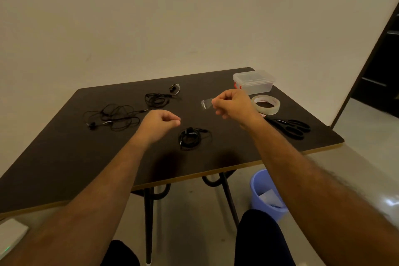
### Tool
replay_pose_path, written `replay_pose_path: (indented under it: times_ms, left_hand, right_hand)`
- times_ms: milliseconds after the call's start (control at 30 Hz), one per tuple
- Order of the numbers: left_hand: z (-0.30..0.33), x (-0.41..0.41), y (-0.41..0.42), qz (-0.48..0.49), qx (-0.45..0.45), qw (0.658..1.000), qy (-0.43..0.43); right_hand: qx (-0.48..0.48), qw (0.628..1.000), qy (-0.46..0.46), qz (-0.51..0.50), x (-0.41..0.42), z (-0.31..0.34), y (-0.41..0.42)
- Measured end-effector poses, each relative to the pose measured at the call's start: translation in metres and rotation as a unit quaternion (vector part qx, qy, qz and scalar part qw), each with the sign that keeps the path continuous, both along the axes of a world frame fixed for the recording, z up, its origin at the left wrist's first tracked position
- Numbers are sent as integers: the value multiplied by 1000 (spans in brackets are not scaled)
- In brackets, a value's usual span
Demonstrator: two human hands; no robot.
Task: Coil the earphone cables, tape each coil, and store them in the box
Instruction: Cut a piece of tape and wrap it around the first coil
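Your dark table carried everything, its far edge against the pale wall and its near edge trimmed in light wood. Beneath the near right edge, on the floor, stood a blue bin with something pale inside. At the far right corner sat the clear plastic box, its lid on and a red latch showing on its left end. Just in front of it, along the right edge, the roll of clear tape lay flat, and nearer still the black scissors lay with their handles pointing toward the right edge. Toward the left edge a loose, tangled earphone cable sprawled, and a second, partly gathered cable lay toward the far edge near the middle. A coiled earphone cable rested near the table's middle, between your two arms and touched by neither hand. Your right hand hovered above the table with its fingers curled, thumb and fingertip pinching a short strip of clear tape that stuck out to the left. Your left hand hung over the table just left of the coil, fingers curled in loosely with thumb against fingertips, and you had nothing visible in it.
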State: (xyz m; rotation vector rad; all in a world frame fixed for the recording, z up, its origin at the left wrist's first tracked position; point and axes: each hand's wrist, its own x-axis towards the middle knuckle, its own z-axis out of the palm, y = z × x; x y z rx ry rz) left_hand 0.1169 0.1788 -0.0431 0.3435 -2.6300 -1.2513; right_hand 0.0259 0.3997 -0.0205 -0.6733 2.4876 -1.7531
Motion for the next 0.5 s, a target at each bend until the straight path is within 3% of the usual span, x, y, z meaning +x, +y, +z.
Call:
replay_pose_path:
  times_ms: [100,200,500]
  left_hand:
    - [-9,1,17,-60,-213,975,-14]
    - [-18,0,32,-101,-336,936,-23]
    - [-22,-11,40,-140,-386,909,-71]
  right_hand:
    - [-8,1000,-14,-20,-3,-7,3]
    - [-13,999,-35,-26,-3,-14,4]
    - [-17,996,-84,-26,-3,-32,0]
